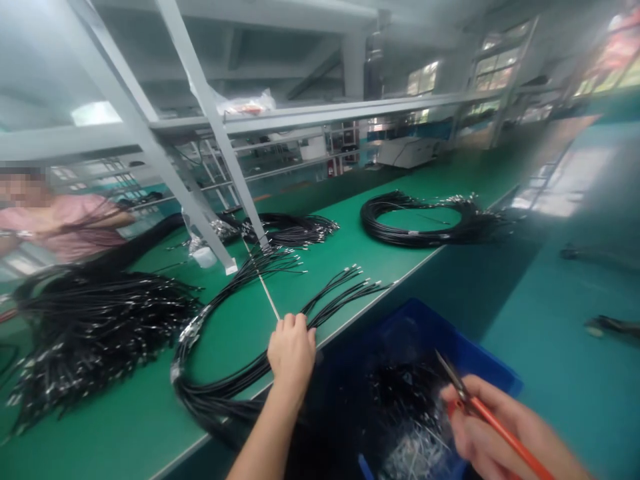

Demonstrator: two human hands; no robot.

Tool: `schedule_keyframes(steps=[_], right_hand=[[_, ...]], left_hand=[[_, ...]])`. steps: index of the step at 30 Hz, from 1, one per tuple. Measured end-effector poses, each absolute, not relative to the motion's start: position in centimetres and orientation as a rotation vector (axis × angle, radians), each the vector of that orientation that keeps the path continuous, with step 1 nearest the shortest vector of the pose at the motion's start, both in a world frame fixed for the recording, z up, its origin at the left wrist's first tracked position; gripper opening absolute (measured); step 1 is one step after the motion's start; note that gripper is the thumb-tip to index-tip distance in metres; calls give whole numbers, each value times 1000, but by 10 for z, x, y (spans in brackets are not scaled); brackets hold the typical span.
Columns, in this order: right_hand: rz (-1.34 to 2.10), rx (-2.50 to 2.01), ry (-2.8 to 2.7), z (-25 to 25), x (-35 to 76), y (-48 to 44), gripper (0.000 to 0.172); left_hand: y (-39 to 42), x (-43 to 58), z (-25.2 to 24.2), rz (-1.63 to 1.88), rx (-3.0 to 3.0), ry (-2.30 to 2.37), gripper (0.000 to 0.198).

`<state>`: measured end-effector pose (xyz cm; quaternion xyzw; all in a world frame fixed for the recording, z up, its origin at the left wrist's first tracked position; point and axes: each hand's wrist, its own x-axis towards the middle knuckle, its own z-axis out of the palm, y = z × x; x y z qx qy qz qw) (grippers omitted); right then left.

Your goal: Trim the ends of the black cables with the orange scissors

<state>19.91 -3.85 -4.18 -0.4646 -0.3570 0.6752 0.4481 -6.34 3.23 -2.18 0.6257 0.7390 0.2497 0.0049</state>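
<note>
My left hand (293,350) is closed around a bundle of thin black cables (225,385) at the front edge of the green table. The bundle curves round to the left, and its free ends with small metal tips point both ways. A thin pale strip (266,287) runs up from my fingers; I cannot tell if they hold it. My right hand (493,427) grips orange-handled pliers (459,387), pointed jaws up and to the left, above a blue bin (495,370). Black pieces and clear plastic scraps lie inside the bin.
A big heap of black cables (110,327) covers the table's left side. Coiled cables (400,233) lie farther right, another coil (295,230) behind the rack post (220,133). A co-worker in pink (85,223) is across the table at left. A shelf (325,117) spans above.
</note>
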Motion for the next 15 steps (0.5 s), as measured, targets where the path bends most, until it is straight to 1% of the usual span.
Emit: schedule_keyframes(steps=[4,8,10,14,15], right_hand=[[1702,-1055,-822,-44,190,-37,41],[1664,-980,-857,-47,187,-33,37],[1585,-966,-855,-49,185,-30,39],[1442,-1007,-725,-47,180,-25,43],[1413,-1015,-689,-44,178,-25,42]], left_hand=[[42,-94,-26,755,1852,2342,11],[49,-109,-21,795,1757,2223,12],[52,-109,-12,860,1747,2128,14],[50,-73,18,979,1800,1806,5],[46,-57,26,982,1831,1702,8]])
